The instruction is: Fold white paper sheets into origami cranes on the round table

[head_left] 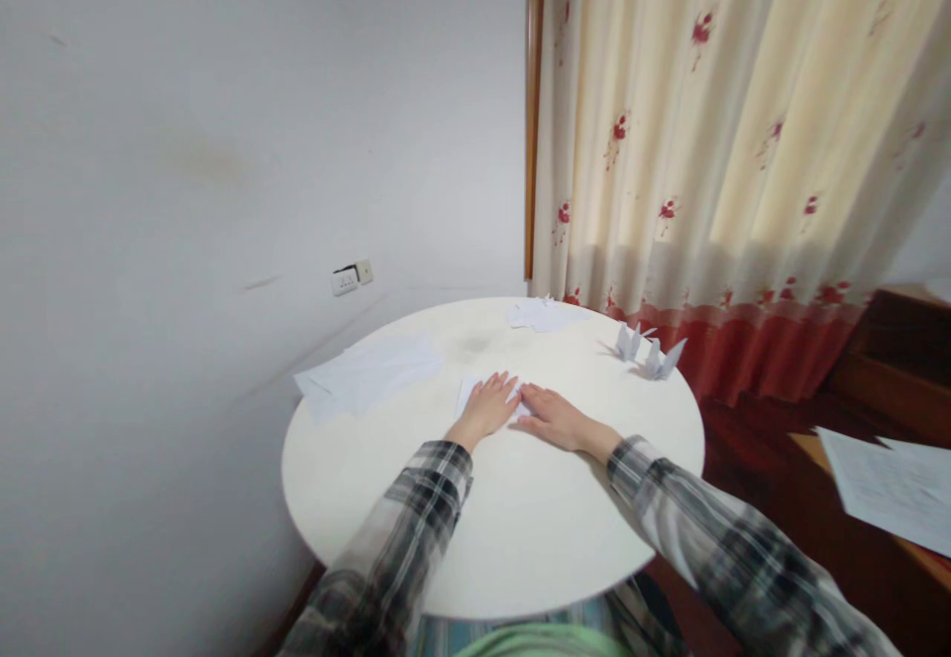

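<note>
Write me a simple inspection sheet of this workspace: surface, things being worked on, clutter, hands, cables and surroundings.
Surface: white table with a curved edge.
Job's things: white paper, partly hidden under the hands.
Clutter: loose sheets at left, more paper at the back, two folded paper figures at right.
Hands: left hand and right hand lie palm down, close together.
Cables: nothing seen.
Surroundings: pale wall, wall socket, flowered curtain.
</note>
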`<action>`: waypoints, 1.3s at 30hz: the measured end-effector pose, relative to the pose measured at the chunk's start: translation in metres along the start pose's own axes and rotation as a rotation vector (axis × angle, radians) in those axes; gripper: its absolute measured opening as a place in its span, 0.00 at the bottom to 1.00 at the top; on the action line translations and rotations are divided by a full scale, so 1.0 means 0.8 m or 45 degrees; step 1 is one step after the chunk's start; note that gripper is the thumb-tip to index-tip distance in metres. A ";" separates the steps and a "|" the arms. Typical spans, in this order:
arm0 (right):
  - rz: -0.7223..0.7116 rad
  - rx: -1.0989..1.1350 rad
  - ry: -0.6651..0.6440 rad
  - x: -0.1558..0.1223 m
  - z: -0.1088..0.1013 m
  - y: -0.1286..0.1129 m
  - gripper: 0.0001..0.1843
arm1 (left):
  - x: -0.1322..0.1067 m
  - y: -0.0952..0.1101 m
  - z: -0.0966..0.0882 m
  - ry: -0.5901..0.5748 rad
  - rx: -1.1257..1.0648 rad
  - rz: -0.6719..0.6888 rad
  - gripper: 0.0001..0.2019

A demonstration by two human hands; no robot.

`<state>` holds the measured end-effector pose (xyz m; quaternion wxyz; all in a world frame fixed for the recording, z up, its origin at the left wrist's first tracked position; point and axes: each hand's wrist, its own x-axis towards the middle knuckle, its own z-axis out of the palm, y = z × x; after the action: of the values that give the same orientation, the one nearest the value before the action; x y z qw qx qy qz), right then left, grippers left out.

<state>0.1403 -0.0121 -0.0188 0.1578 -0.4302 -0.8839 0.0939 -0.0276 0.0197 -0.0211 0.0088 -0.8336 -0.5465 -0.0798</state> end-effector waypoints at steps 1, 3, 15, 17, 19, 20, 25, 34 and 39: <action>0.014 -0.003 0.018 0.001 0.002 0.001 0.41 | -0.001 0.000 0.000 0.006 0.006 0.003 0.25; 0.025 -0.001 0.061 0.003 0.005 0.004 0.39 | -0.002 0.001 0.000 0.017 0.007 0.010 0.25; 0.304 0.408 0.548 0.016 0.008 0.038 0.13 | -0.003 0.001 -0.004 0.048 -0.117 0.039 0.24; 0.338 0.518 0.599 0.018 0.010 0.041 0.11 | -0.001 0.000 -0.002 0.114 -0.114 0.084 0.22; 0.379 0.604 0.664 0.020 0.011 0.044 0.10 | 0.001 -0.001 -0.001 0.187 -0.125 0.159 0.21; 0.395 0.661 0.698 0.021 0.012 0.045 0.10 | 0.002 -0.001 -0.001 0.216 -0.139 0.199 0.20; 0.515 1.115 0.803 0.024 0.011 0.044 0.10 | 0.004 0.004 -0.002 0.256 -0.187 0.282 0.19; 0.711 1.807 0.686 0.012 -0.012 0.029 0.12 | -0.013 0.020 -0.013 0.042 -0.176 0.249 0.46; 0.595 2.089 0.566 0.014 -0.011 0.030 0.07 | -0.007 0.017 -0.008 0.116 -0.182 0.263 0.36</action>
<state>0.1544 0.0120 -0.0152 0.5620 -0.3593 -0.3763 0.6430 -0.0180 0.0081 -0.0149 -0.0176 -0.8794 -0.4498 -0.1548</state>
